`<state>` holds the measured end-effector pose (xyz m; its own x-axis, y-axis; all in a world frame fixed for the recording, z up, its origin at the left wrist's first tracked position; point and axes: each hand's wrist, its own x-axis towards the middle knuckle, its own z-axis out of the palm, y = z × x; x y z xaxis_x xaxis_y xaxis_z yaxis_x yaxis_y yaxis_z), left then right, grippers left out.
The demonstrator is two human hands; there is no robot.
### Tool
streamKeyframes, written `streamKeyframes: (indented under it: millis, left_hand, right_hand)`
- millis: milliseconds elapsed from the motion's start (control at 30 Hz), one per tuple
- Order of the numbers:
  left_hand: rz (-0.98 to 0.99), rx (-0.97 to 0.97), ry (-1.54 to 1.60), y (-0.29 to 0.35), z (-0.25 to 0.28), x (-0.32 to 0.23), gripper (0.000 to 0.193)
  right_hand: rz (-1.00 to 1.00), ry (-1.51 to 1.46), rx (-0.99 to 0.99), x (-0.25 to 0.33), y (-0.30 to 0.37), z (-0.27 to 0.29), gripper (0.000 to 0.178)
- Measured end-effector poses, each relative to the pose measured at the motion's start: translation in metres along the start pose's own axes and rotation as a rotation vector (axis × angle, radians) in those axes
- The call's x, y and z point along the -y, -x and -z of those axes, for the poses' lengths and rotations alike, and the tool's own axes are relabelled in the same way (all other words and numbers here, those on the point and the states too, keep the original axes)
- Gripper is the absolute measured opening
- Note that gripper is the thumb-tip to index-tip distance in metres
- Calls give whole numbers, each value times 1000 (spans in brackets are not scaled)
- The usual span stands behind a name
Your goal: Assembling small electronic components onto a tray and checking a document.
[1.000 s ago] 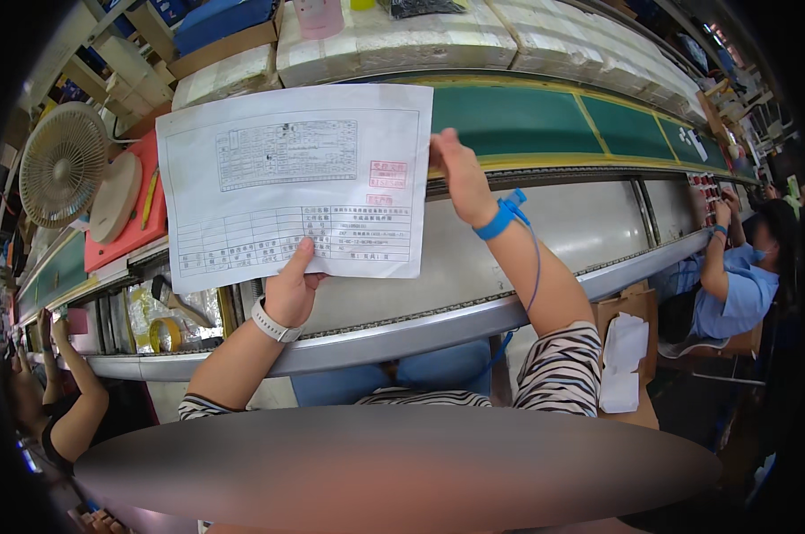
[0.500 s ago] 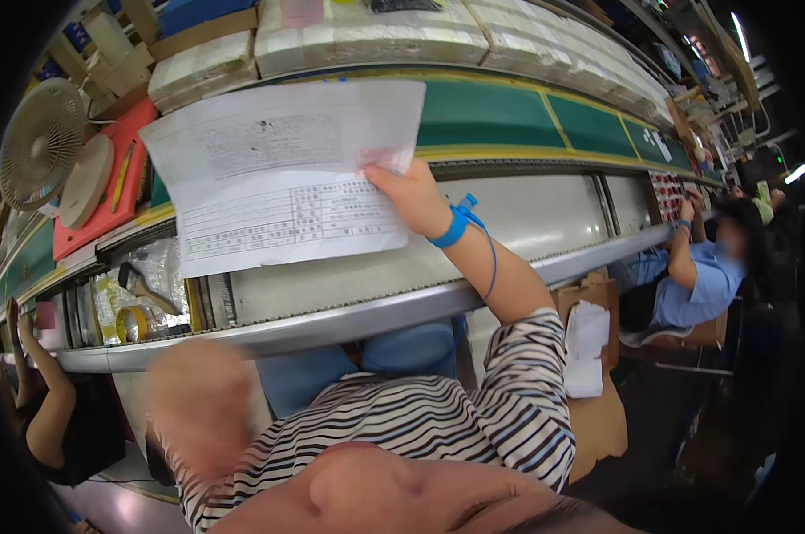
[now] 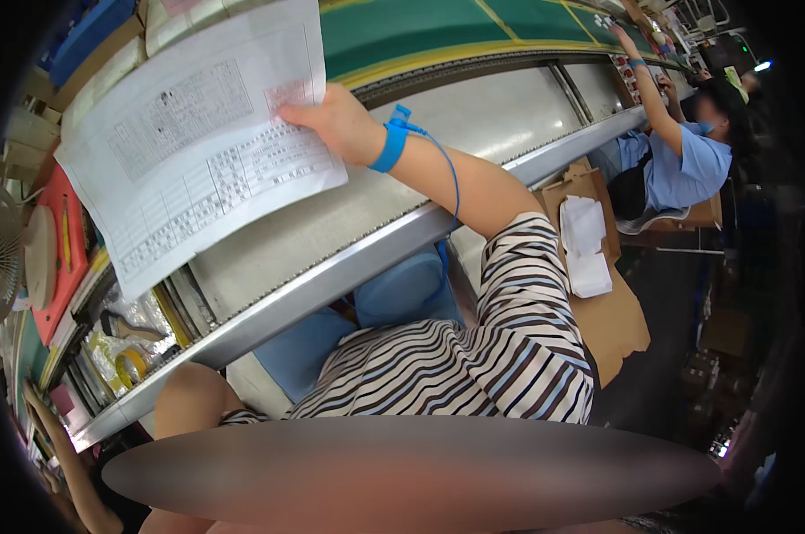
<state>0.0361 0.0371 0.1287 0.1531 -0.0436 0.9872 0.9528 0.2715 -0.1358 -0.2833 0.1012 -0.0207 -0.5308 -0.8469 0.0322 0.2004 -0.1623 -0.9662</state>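
Note:
My right hand (image 3: 333,123) is closed on the right edge of a large white printed sheet (image 3: 180,191), thumb on top near a pale red stamp mark. The sheet is tilted above the metal line and curls at its lower edge. A blue wrist strap (image 3: 390,147) with a clip and thin cord circles my right wrist. My left arm (image 3: 191,392) is bent sharply at the lower left. The left hand itself is hidden behind the blurred area at the bottom.
A metal rail (image 3: 331,289) runs along the line's front, a green belt (image 3: 402,36) behind. At left are a roll of yellow tape (image 3: 131,367), a red board (image 3: 60,245) and a fan (image 3: 0,254). Cardboard (image 3: 611,325) lies at right. A co-worker (image 3: 687,160) sits at far right.
My view has turned, so the sheet and my right hand appear further left and higher. My left hand, blurred before, has gone out of sight. The co-worker's arm now reaches forward.

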Motion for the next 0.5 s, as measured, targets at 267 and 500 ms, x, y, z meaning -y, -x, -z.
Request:
streamKeyframes:
  millis: [267,500]
  left_hand:
    - [-340,218,-880,10,-3,-3,37]
    - [-554,264,-1827,11,0,-13,37]
  right_hand:
    - [-20,49,3,-7,-4,-1,27]
    - [-47,64,14,-13,-3,1,26]
